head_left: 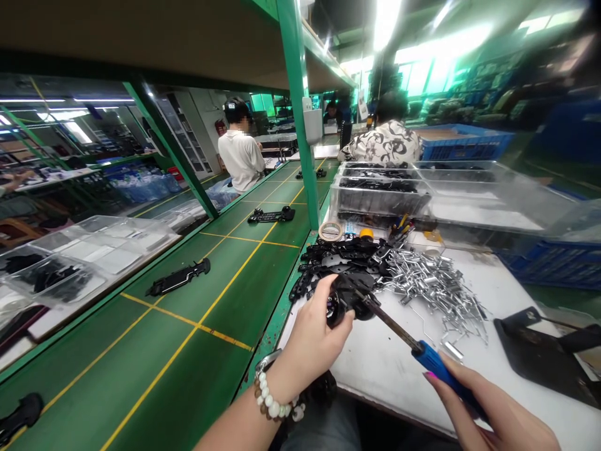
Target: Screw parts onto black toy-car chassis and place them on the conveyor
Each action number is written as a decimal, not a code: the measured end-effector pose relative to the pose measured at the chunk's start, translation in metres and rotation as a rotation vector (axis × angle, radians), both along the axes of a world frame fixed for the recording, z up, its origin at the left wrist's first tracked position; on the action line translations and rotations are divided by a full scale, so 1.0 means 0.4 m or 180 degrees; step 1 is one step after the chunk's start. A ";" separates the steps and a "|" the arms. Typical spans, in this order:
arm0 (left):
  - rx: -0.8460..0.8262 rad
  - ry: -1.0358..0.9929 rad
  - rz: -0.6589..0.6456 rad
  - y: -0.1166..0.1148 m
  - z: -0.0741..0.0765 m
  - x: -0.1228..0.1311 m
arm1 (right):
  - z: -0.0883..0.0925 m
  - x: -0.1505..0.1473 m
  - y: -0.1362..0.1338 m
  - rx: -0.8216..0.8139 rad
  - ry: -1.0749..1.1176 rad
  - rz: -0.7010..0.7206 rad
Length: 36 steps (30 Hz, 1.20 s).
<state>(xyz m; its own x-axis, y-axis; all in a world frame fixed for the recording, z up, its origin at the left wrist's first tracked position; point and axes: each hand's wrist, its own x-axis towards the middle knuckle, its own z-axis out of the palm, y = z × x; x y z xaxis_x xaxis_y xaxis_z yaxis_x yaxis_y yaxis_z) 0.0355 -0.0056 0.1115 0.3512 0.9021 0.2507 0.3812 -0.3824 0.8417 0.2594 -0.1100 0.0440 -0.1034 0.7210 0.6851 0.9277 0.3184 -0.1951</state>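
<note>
Left grip [310, 338] clasps a black part [345, 300]; right grip [498, 413] wraps a screwdriver [434, 366], which could slip if pressed unevenly.

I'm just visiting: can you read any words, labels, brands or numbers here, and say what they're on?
No words, brands or numbers can be read for certain here.
Small blue-and-white label beside the tape roll: too small to read.
Pale sign at the far bench: too blurred to read.
Blue screwdriver handle in the right hand: no readable print.

Head view looks forward, down at left hand [307, 341].
</note>
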 end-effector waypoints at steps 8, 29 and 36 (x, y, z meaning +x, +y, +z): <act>0.0057 0.0053 0.0029 -0.004 -0.005 0.002 | -0.002 -0.012 0.004 -0.0057 0.0093 0.0076; -0.0129 0.0053 0.0142 0.015 -0.009 -0.009 | 0.006 0.023 0.025 -0.0340 -0.0006 0.0037; -0.0009 0.0045 0.0105 0.012 -0.008 -0.004 | 0.011 0.010 0.031 -0.0323 -0.0033 0.0090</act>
<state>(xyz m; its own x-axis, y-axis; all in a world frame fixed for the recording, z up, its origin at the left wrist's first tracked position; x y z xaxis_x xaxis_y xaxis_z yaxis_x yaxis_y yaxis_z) 0.0339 -0.0007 0.1083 0.3249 0.9139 0.2434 0.4053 -0.3671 0.8373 0.2633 -0.0976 0.0483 -0.1314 0.7834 0.6075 0.9207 0.3236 -0.2182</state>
